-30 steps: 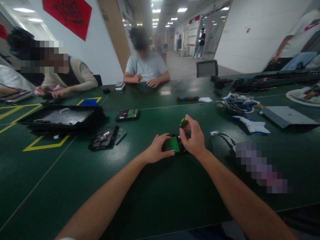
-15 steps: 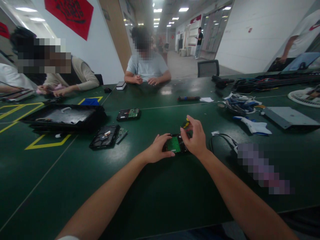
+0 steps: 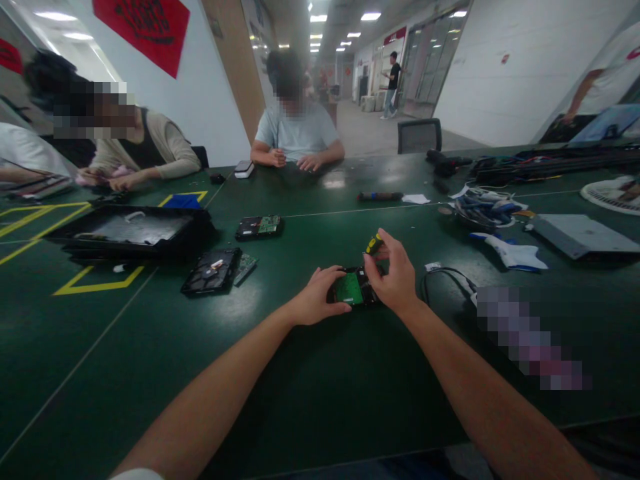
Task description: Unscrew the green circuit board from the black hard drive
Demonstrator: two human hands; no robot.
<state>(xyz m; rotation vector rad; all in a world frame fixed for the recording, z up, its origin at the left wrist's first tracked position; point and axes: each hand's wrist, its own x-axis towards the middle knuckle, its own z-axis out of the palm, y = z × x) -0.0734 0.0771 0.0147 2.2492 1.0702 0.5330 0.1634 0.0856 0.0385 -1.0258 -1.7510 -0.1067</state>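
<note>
A hard drive [image 3: 349, 288] with its green circuit board facing up lies on the table in front of me. My left hand [image 3: 319, 297] grips it from the left, fingers along the far edge and thumb at the near edge. A short yellow-and-black screwdriver [image 3: 373, 245] is pinched in the fingers of my right hand [image 3: 394, 275], over the drive's right part. The screwdriver's tip is hidden, so I cannot tell whether it touches a screw. To the left lie another drive casing [image 3: 210, 271] and a loose circuit board [image 3: 245, 269] beside it.
Another hard drive [image 3: 259, 227] lies farther back. A black tray [image 3: 135, 230] stands at left. To the right are a cable [image 3: 450, 272], a glove [image 3: 515, 253], a grey metal box [image 3: 587, 237] and a tool [image 3: 380, 197]. A person [image 3: 297, 137] sits opposite.
My right hand has shifted slightly, and more of the screwdriver's yellow handle shows now. The left hand and the hard drive stay in place. The person opposite has moved their hands a little.
</note>
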